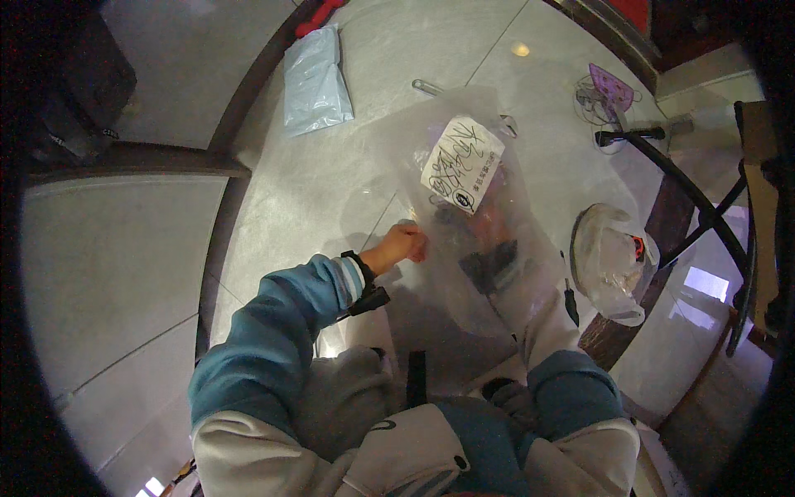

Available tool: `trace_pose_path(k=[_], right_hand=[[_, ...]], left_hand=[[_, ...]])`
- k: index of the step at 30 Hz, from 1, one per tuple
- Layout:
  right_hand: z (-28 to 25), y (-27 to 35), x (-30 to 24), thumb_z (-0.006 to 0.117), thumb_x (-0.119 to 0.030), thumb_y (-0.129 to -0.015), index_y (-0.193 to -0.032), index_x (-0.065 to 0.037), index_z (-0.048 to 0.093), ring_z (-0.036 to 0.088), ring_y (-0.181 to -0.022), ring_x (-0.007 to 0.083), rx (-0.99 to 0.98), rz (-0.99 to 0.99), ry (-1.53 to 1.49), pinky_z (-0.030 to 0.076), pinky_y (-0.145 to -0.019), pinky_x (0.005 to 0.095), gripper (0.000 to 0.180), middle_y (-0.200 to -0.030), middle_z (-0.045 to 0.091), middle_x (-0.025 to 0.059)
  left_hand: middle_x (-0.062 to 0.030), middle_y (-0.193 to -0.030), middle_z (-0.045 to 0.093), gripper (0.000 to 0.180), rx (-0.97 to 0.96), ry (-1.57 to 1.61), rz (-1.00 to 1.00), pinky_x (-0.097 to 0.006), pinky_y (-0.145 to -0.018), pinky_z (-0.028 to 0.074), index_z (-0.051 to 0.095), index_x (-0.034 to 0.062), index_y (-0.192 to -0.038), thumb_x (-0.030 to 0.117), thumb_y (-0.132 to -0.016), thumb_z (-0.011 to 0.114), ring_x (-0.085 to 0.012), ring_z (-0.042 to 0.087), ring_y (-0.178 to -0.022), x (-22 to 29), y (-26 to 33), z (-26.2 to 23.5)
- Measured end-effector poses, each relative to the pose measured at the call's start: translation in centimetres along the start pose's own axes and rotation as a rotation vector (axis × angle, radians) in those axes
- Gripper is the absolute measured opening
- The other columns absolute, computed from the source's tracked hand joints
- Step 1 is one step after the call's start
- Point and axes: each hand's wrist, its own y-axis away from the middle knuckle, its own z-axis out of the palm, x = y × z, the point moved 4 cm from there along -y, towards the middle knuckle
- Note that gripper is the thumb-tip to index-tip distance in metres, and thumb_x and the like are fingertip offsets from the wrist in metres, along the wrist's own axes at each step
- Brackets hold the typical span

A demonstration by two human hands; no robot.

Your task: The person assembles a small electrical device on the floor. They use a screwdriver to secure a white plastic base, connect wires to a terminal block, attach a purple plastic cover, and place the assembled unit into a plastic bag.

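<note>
A large translucent plastic bag [530, 240] spreads over the floor in front of me. A white paper label [464, 166] with dark handwriting is on its upper part. Blurred dark and reddish shapes show through the plastic. My left hand [403, 243] is closed at the bag's left edge, its fingers pinched on the plastic. My right forearm [571, 385], in a blue and white sleeve, reaches to the bag's lower right side. The right hand is inside or behind the cloudy plastic, so its fingers cannot be made out. A dark handle-like object [364, 302] is beside my left wrist.
A pale blue plastic mailer [317, 83] and a red object [319, 18] lie at the far left. To the right are a white plastic bag [613, 273], a thin black tool [570, 302], a purple item [613, 87] with cables, and a black tubular frame [704, 211].
</note>
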Motion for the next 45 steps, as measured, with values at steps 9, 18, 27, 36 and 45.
trace_pose_path(k=[9, 18, 27, 36, 45], right_hand=[[-0.2, 0.3, 0.2, 0.052, -0.021, -0.088, -0.122, -0.004, 0.043, 0.048, -0.109, 0.0275, -0.004, 0.011, 0.020, 0.042, -0.090, 0.0412, 0.038, -0.124, 0.045, 0.0143], [-0.4, 0.0, 1.2, 0.052, -0.022, -0.089, -0.121, -0.004, 0.043, 0.048, -0.109, 0.0269, 0.013, -0.015, 0.026, 0.042, -0.090, 0.0412, 0.038, -0.123, 0.046, 0.0138], [-0.2, -0.1, 1.6, 0.051, -0.024, -0.090, -0.120, -0.004, 0.043, 0.049, -0.108, 0.0263, 0.017, -0.029, 0.052, 0.043, -0.090, 0.0411, 0.037, -0.123, 0.046, 0.0132], [-2.0, 2.9, -0.1, 0.051, -0.025, -0.091, -0.119, -0.004, 0.044, 0.049, -0.108, 0.0257, -0.118, 0.014, 0.163, 0.043, -0.090, 0.0411, 0.036, -0.122, 0.046, 0.0127], [-16.6, 18.5, 0.8, 0.050, -0.027, -0.091, -0.119, -0.004, 0.044, 0.049, -0.107, 0.0251, -0.367, 0.775, 0.086, 0.043, -0.090, 0.0411, 0.036, -0.121, 0.046, 0.0122]], left_hand=[[-0.0096, -0.064, 0.060, 0.025, -0.195, -0.295, -0.189, -0.030, -0.047, 0.048, 0.061, 0.0028, -0.073, 0.025, -0.083, 0.057, -0.0182, 0.060, -0.054, -3.0, -2.6, 3.3], [-0.0070, -0.066, 0.061, 0.022, -0.320, -0.761, -0.096, -0.030, -0.045, 0.048, 0.062, 0.0036, -0.087, 0.024, -0.085, 0.056, -0.0146, 0.060, -0.052, -1.0, -2.7, 5.7], [-0.0102, -0.085, 0.062, 0.024, -0.024, -0.739, 0.504, -0.033, -0.060, 0.050, 0.057, 0.0037, -0.101, 0.022, -0.087, 0.054, -0.0212, 0.061, -0.066, 4.8, -5.8, 8.4], [-0.0112, -0.082, 0.061, 0.027, 0.046, -0.764, -0.143, -0.037, -0.068, 0.049, 0.061, 0.0037, -0.097, 0.025, -0.080, 0.063, -0.0247, 0.061, -0.073, 1.4, -0.6, 2.3], [-0.0192, -0.135, 0.033, 0.068, 0.373, -1.530, 0.783, -0.051, -0.098, 0.030, 0.042, 0.0143, -0.121, 0.029, -0.064, 0.076, -0.0383, 0.035, -0.122, 11.8, 6.7, 4.7]])
